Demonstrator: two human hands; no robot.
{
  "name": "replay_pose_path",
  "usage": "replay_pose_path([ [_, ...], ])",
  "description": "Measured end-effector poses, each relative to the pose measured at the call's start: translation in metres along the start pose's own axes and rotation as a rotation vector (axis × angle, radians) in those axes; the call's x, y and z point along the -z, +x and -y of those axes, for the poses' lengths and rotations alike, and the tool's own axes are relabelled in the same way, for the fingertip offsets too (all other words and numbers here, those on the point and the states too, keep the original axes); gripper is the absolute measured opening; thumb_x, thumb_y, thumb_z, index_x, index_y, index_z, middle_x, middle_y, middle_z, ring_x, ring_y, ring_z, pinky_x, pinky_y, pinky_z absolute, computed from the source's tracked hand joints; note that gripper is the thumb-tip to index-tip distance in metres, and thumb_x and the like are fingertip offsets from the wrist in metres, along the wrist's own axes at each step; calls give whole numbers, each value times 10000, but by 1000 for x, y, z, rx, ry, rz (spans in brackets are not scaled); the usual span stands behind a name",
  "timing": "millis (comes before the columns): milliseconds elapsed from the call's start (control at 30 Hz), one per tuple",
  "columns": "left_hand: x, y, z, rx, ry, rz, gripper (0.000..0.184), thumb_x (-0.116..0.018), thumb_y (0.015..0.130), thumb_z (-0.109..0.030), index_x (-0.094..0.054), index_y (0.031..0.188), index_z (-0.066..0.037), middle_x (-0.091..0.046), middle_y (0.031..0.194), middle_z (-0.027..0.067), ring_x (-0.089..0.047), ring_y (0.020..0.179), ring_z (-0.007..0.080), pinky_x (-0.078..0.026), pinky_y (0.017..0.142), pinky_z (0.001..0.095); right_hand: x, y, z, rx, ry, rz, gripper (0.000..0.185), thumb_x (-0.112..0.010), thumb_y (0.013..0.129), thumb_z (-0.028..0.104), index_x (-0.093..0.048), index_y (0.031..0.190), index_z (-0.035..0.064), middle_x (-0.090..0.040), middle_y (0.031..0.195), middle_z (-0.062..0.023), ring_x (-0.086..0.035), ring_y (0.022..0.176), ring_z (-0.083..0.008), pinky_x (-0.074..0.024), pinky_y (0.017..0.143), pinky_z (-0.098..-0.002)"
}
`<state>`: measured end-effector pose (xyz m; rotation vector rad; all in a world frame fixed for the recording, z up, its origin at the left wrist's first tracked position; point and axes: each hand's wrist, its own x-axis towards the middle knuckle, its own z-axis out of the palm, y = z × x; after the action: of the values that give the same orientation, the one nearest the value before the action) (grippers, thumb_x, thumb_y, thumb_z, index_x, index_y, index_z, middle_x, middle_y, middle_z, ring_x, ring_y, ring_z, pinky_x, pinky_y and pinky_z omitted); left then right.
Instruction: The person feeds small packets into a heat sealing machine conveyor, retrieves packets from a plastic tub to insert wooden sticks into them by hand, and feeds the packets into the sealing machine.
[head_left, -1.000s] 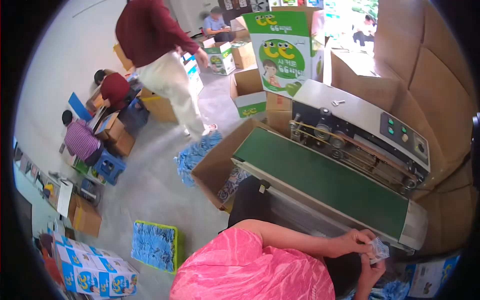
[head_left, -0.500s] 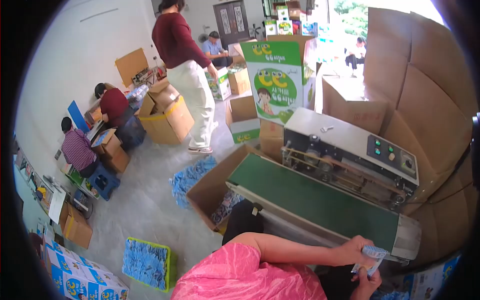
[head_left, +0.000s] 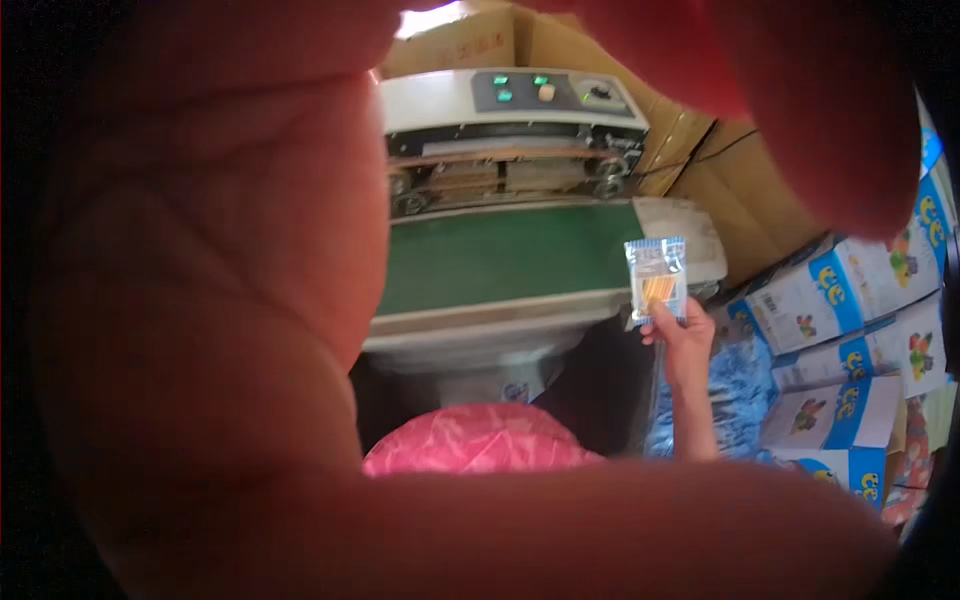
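Very close to the camera, my left hand (head_left: 215, 270) fills the left side, top and bottom of the view, blurred. Its fingers curve over the top and upper right, spread apart from the part along the bottom, with nothing visible in it. To the right, my right hand (head_left: 682, 335) pinches the lower edge of a small clear packet (head_left: 656, 275) with blue striped ends and something orange-yellow inside. The packet is upright, in front of the right end of the green conveyor belt (head_left: 510, 255).
Behind the belt stands a machine (head_left: 450, 100) with buttons and a dial. Printed blue and white cartons (head_left: 810, 300) are stacked at the right. Blue packets (head_left: 725, 400) lie in a pile beside my right forearm. Brown cardboard (head_left: 760, 200) rises behind.
My left hand has left the packet and come up around the camera. My right hand now holds the packet alone, higher up. The view has swung right, and the room's other people are out of sight.
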<state>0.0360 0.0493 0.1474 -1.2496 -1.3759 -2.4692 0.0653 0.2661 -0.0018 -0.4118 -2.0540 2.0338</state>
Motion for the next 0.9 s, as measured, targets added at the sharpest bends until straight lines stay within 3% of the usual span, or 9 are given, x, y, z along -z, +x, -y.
replay_pose_path([
  [300, 59, 85, -59, -464, 243, -39, 493, -730, 696, -226, -538, 1098, -16, -580, 1068, 105, -543, 929, 225, -424, 820, 369, -9, 96, 29, 10, -18, 6, 172, -642, 843, 140, -623, 948, 6, -617, 689, -38, -552, 507, -113, -450, 426, -252],
  [433, 59, 46, -64, -215, 257, -165, 508, -712, 708, -248, -522, 1116, -13, -569, 1088, 112, -532, 951, 236, -410, 838, 379, -9, 101, 8, -94, -114, 8, 178, -596, 882, 241, -620, 898, 66, -576, 667, -1, -532, 551, -87, -440, 468, -252],
  [533, 50, 17, -65, -63, 239, -228, 520, -698, 717, -265, -509, 1129, -10, -561, 1102, 117, -524, 968, 243, -399, 852, 386, -10, 123, -2, -151, 78, -9, 190, -612, 883, 181, -593, 975, 16, -622, 757, -30, -584, 571, -107, -508, 469, -246],
  [667, 56, -2, -85, 8, 280, -315, 536, -680, 730, -287, -492, 1147, -7, -550, 1121, 123, -512, 991, 254, -384, 871, 396, -22, 139, 0, -178, 134, 19, 199, -604, 884, 140, -570, 1013, -7, -631, 822, -57, -606, 588, -115, -550, 483, -245],
  [900, 61, -15, -129, 12, 404, -405, 567, -648, 751, -326, -463, 1178, -2, -531, 1155, 135, -493, 1030, 272, -359, 904, 412, -37, 134, 5, -201, 230, 22, 224, -636, 859, 141, -572, 1006, -16, -632, 797, -66, -617, 601, -124, -565, 507, -258],
])
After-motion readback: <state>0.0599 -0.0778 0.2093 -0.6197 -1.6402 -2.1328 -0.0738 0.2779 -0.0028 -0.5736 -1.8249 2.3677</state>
